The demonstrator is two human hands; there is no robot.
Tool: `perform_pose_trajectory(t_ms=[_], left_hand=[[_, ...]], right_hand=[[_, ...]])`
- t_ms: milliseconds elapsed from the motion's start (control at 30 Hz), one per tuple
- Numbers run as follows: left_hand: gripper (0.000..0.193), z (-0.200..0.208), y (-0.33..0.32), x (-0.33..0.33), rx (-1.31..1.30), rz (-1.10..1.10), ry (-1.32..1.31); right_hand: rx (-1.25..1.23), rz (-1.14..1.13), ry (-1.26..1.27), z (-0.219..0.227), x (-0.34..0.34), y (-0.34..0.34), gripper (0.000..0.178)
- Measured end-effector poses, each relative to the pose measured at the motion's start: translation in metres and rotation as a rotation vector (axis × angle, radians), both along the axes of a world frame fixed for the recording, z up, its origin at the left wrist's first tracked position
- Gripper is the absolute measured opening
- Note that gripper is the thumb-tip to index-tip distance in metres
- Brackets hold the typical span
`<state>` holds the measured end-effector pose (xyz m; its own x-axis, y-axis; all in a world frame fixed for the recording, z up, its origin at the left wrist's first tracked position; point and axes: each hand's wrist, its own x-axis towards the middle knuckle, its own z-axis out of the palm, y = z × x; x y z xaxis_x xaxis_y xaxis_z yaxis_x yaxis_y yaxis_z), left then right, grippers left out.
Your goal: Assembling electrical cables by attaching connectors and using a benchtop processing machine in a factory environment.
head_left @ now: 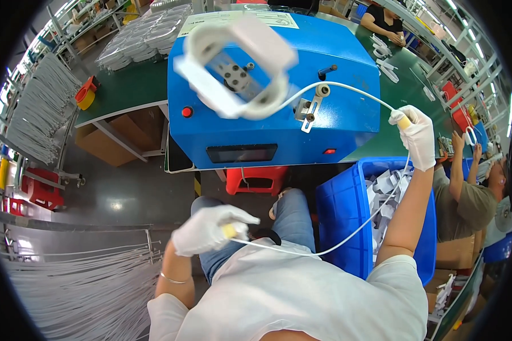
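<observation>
A blue bench-top machine (pixel 335 62) stands in front of me. On its face a white frame-shaped winder (pixel 279 48) is smeared by motion. From the winder a white cable (pixel 352 86) runs past a small guide roller to my right hand (pixel 418 139). That hand is raised at the machine's right side, its gloved fingers closed round the cable. Below it the cable sags in a long curve across my lap to my left hand (pixel 210 230). Its thumb and fingers pinch the cable there, low and left. Both white gloves have yellow wrapping on a finger.
A blue bin (pixel 338 207) with white scraps stands right of my legs. White cables hang on racks (pixel 42 108) at the left. Clear trays (pixel 136 42) and a yellow-and-red tape roll (pixel 86 94) lie on the green bench. Co-workers sit at the right. A red stool (pixel 256 177) is underneath.
</observation>
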<state>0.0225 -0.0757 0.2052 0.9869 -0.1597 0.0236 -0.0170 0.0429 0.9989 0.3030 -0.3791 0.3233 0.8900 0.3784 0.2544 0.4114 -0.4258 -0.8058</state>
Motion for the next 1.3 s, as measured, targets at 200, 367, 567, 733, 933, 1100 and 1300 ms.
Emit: perform_pose_trajectory(t_ms=[200,367,567,733,933,1100,1300], left_hand=[[0.044,-0.035,-0.035,0.014,-0.066,-0.178,0.316],[0.041,-0.067,-0.047,0.022,-0.285,-0.134,0.496],[0.036,-0.119,-0.030,0.017,0.139,0.027,0.431],[0.028,-0.127,-0.032,0.014,0.225,0.030,0.434],[0.026,-0.097,-0.049,0.043,0.280,-0.103,0.352],[0.030,-0.036,-0.059,0.075,0.393,-0.229,0.325],[0.040,0.015,-0.042,0.092,0.718,-0.313,-0.204]], right_hand=[[0.079,0.057,-0.031,-0.002,-0.008,0.011,0.020],[0.049,0.189,0.169,0.007,-0.025,0.046,0.020],[0.235,0.287,0.245,0.009,-0.033,0.056,0.020],[0.142,0.195,0.248,0.006,-0.033,0.052,0.019],[0.240,0.218,0.262,0.004,-0.035,0.052,0.020],[0.213,0.247,0.256,0.001,-0.039,0.059,0.022],[0.189,0.246,0.187,0.012,-0.047,0.075,0.019]])
